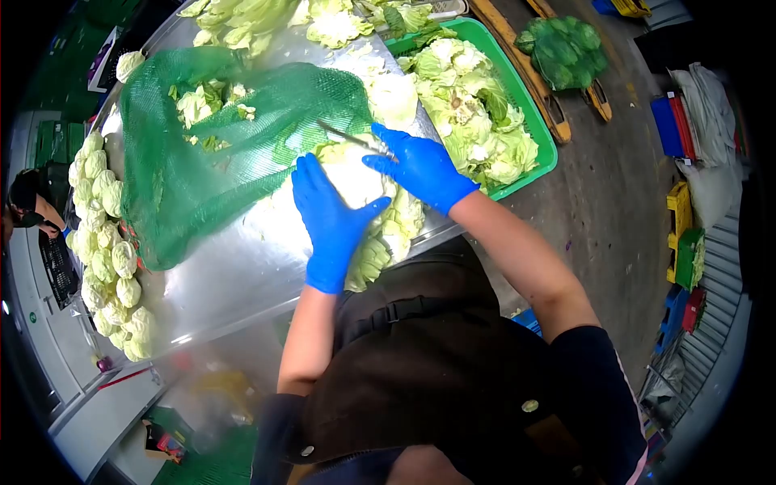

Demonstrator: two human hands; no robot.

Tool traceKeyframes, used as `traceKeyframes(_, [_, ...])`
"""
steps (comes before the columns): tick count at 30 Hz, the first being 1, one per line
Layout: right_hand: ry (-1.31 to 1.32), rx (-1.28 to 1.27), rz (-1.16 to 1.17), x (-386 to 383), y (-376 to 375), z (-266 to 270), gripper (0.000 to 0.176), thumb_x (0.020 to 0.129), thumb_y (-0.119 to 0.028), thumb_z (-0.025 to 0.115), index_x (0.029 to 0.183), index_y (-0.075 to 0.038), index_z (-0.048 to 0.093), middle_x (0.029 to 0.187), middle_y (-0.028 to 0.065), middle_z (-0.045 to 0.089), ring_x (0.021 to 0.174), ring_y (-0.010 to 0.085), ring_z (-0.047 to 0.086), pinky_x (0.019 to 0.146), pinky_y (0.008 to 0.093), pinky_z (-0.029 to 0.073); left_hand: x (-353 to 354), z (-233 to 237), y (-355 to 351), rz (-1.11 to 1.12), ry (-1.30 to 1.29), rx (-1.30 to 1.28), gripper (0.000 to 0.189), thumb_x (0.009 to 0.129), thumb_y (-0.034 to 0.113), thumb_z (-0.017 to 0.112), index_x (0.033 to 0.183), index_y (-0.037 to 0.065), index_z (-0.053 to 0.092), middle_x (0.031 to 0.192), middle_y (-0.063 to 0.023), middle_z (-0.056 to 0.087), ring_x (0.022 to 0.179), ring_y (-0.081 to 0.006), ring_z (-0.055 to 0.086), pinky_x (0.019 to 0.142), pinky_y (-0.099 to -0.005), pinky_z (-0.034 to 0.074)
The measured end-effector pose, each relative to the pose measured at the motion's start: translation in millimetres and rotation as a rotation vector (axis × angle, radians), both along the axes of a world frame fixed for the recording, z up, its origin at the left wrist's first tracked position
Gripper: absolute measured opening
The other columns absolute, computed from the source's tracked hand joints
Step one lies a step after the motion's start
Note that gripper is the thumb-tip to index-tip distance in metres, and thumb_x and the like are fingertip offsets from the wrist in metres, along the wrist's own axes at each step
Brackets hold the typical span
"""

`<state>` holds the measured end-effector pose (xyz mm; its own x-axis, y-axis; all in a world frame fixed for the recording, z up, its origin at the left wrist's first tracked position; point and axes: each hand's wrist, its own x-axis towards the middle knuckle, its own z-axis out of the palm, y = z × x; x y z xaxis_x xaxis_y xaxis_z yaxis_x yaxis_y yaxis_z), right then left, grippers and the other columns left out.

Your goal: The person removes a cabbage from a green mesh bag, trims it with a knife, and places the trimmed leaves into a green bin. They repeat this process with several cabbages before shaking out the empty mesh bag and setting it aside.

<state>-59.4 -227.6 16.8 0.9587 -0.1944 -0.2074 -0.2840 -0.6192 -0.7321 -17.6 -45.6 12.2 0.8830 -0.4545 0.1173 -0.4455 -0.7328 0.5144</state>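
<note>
Both my hands wear blue gloves and work at a pale cabbage (353,179) on the metal table's near edge. My left hand (327,222) holds it from the near left, fingers stretched along its side and thumb across the front. In my right hand (428,168) is a knife (339,132), its dark blade pointing left over the cabbage's far side; the glove hides most of the handle. Loose cabbage leaves (396,226) lie beneath and beside the cabbage. Just beyond my left hand spreads a green net bag (194,230) with leaf scraps on it.
Small trimmed cabbages (105,250) are piled along the left of the metal table (218,295). A green crate (550,162) full of leaves stands at the right, near a wooden pallet (517,61). A filled net sack (563,52) lies beyond. Another person (40,202) is far left.
</note>
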Motion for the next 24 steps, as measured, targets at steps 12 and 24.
traceKeyframes(12, [0.127, -0.092, -0.155, 23, -5, -26, 0.065, 0.092, -0.058, 0.048, 0.122, 0.0, 0.054, 0.1, 0.025, 0.067, 0.092, 0.0409, 0.065, 0.08, 0.0491, 0.051, 9, -2, -18, -0.065, -0.042, 0.013, 0.114, 0.053, 0.047, 0.089, 0.138, -0.006, 0.035, 0.129, -0.0267, 0.045, 0.116, -0.0421, 0.048, 0.098, -0.0491, 0.041])
traceKeyframes(24, [0.354, 0.284, -0.489, -12, -41, -95, 0.077, 0.083, -0.063, 0.058, 0.12, 0.004, 0.059, 0.108, 0.0257, 0.066, 0.1, 0.0374, 0.064, 0.09, 0.0436, 0.049, 10, -30, 65, -0.083, 0.231, -0.389, 0.117, 0.055, 0.039, 0.091, 0.145, -0.003, 0.028, 0.138, -0.0225, 0.039, 0.128, -0.0365, 0.041, 0.109, -0.0441, 0.034])
